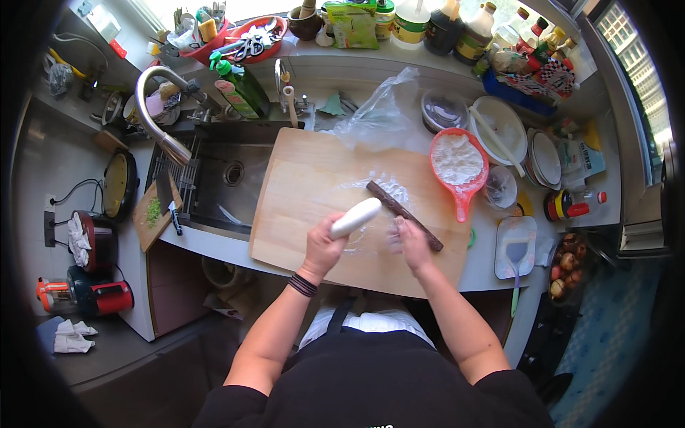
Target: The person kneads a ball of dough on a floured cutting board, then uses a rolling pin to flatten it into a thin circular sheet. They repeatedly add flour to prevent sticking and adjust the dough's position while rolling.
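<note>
My left hand (325,243) grips one end of a smooth white dough log (356,218), raised over a large wooden board (299,176). Nothing shows in my right hand (413,243), whose fingers are apart and blurred by motion. Just beyond that hand, a dark wooden rolling pin (393,202) lies slantwise on the board. Loose white flour (393,188) is scattered around the pin's far end. At the board's right side, a red plastic scoop (461,200) holds a heap of white flour (456,160).
A steel sink (225,206) with an arched faucet (142,101) adjoins the board's left side. A kitchen knife (174,214) rests on a small chopping board (142,227) with chopped greens. Bowls (497,125) and a spatula (516,254) stand at right. Bottles (473,32) line the windowsill.
</note>
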Available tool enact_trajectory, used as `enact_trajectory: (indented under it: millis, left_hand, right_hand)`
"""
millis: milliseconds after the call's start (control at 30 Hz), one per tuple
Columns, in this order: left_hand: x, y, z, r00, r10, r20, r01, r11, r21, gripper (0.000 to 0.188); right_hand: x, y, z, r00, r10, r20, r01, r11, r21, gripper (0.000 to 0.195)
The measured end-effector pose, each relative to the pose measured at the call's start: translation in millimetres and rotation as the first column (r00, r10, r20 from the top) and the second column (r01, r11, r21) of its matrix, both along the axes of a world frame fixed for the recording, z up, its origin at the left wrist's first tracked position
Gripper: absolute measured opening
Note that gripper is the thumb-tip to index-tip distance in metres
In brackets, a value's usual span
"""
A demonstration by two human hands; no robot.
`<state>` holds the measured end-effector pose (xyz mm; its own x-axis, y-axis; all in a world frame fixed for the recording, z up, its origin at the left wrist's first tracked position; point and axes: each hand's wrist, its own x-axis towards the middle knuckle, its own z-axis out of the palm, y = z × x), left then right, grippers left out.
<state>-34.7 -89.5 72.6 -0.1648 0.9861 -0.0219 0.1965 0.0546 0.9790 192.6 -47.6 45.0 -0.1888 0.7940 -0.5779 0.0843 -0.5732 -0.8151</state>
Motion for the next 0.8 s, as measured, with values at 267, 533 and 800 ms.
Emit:
enact_trajectory:
  millis: [267, 533, 800]
  left_hand:
    - [29.8, -23.8, -9.2, 0.765, -0.123, -0.633, 0.448, 0.807, 0.384, 0.050]
    - [19.6, -39.7, -21.7, 0.981, 0.067, 0.184, -0.053, 0.996, -0.077, 0.059]
    - [10.4, -3.1, -34.8, 0.688, 0.232, 0.687, 0.173, 0.868, -0.466, 0.046]
  right_hand:
    - [-16.8, 4.5, -2.8, 0.685, -0.331, -0.649, 0.034, 0.904, -0.426, 0.041]
    - [-10.3, 4.6, -1.4, 0.633, -0.324, -0.703, 0.003, 0.909, -0.417, 0.050]
    - [-19.3, 6.4, -8.9, 0.920, -0.004, -0.392, -0.022, 0.998, -0.061, 0.045]
